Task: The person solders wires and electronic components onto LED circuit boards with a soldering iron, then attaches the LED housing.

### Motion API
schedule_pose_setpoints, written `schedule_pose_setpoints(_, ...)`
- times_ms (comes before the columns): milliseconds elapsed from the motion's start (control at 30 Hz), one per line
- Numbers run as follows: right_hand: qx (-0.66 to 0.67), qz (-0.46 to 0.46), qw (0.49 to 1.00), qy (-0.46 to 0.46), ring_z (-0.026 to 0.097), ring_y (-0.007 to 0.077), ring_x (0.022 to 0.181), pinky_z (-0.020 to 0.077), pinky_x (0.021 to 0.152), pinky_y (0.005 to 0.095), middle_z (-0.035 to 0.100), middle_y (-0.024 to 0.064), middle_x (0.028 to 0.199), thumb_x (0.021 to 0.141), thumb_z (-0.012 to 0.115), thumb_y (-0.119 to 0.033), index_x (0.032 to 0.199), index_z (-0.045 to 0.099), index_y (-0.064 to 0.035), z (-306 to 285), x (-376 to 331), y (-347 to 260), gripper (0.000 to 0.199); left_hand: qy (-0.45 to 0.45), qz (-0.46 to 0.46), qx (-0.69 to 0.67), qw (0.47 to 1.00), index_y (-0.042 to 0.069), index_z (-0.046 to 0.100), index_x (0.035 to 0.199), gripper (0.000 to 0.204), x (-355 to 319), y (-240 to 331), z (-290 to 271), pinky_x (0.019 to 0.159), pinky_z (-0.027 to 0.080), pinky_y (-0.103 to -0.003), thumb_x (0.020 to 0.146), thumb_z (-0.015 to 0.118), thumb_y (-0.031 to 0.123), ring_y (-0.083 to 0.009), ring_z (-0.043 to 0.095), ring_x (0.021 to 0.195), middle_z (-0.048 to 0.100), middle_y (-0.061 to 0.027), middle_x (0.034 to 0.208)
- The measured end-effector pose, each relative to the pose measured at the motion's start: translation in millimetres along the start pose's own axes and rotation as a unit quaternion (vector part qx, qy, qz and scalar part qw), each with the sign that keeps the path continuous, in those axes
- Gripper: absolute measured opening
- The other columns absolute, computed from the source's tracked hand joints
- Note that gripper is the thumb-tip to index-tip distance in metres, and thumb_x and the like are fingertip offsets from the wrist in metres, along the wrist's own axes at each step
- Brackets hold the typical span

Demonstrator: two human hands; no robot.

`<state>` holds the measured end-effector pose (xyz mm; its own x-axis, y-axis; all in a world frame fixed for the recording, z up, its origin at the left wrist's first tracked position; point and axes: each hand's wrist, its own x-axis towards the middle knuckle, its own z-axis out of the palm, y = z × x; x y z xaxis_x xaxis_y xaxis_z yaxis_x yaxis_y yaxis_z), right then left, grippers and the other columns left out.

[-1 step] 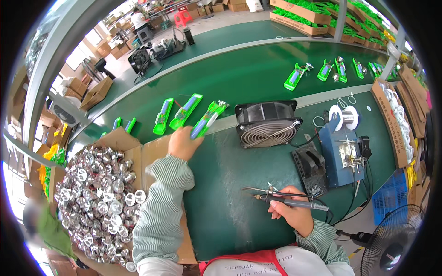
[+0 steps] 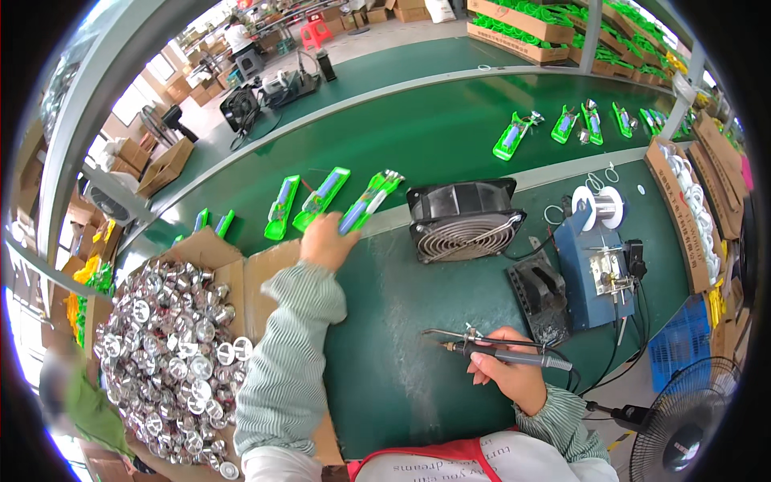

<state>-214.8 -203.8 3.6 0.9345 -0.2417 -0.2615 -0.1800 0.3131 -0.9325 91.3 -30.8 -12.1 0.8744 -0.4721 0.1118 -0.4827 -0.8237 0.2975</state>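
The two hands are well apart. The left hand [image 2: 325, 243] reaches forward, back of the hand up, with fingers and thumb curled close around the lower end of a green case [image 2: 373, 197]; whether they pinch it or only touch it, I cannot tell. That case sits at the near edge of the green belt [image 2: 450, 120], slanting up to the right, just beside a second case [image 2: 323, 197]. The left arm, in a striped sleeve [image 2: 289, 361], stretches up from the lower edge past the cardboard box [image 2: 267, 273] of shiny metal cups [image 2: 181, 353]. The right hand [image 2: 520, 384] is closed around the grey handle of a soldering iron [image 2: 514, 356], held pen-like above the worktable [image 2: 365, 353], its tip pointing left. The right forearm comes in from the lower right, bent, its hand lower in view than the fan [image 2: 466, 235].
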Motion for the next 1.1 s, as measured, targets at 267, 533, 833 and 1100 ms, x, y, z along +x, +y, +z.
schedule_pose_setpoints(267,0.011,-0.005,1.0,0.029,0.059,0.0119,0.057,0.0474,0.05,0.0232,0.062,0.013,0.072,0.08,0.06,-0.003,0.09,0.05,0.0043,-5.8,10.8,-1.1,0.017,0.109,0.124,-0.131,0.978,0.006,0.036,0.128,0.06,96.8,49.5,35.4,0.09,0.042,-0.04,0.075,0.062,0.014,-0.0373,0.048,0.109,0.045,-0.0219,0.121)
schedule_pose_setpoints(533,-0.006,0.015,0.999,0.029,0.06,0.0117,0.057,0.0466,0.049,0.0228,0.062,0.0119,0.071,0.079,0.061,-0.005,0.09,0.051,0.0034,-2.5,13.3,-2.7,0.017,-0.068,-0.148,0.149,0.975,0.019,0.026,0.135,0.076,65.1,-40.5,-6.9,0.087,0.042,-0.048,0.072,0.068,0.028,-0.0342,0.051,0.106,0.052,-0.0143,0.114)
schedule_pose_setpoints(833,-0.015,-0.033,0.999,0.01,0.059,0.0147,0.056,0.0475,0.048,0.0238,0.061,0.0145,0.071,0.08,0.059,-0.002,0.089,0.048,0.0031,-6.6,-7.6,0.4,0.015,-0.002,0.022,0.062,0.998,0.005,0.036,0.127,0.064,-49.1,-3.9,-16.5,0.071,0.048,-0.043,0.071,0.062,0.026,-0.0344,0.059,0.081,0.058,-0.0205,0.088)
schedule_pose_setpoints(1100,-0.007,-0.088,0.996,0.007,0.058,0.0139,0.054,0.0475,0.048,0.0228,0.061,0.0146,0.07,0.08,0.057,0.001,0.091,0.048,0.0032,10.0,-26.7,-5.5,0.014,-0.042,0.035,0.016,0.998,0.006,0.044,0.121,0.055,-219.7,52.7,-20.2,0.069,0.046,-0.042,0.073,0.064,0.022,-0.032,0.054,0.078,0.054,-0.0145,0.083)
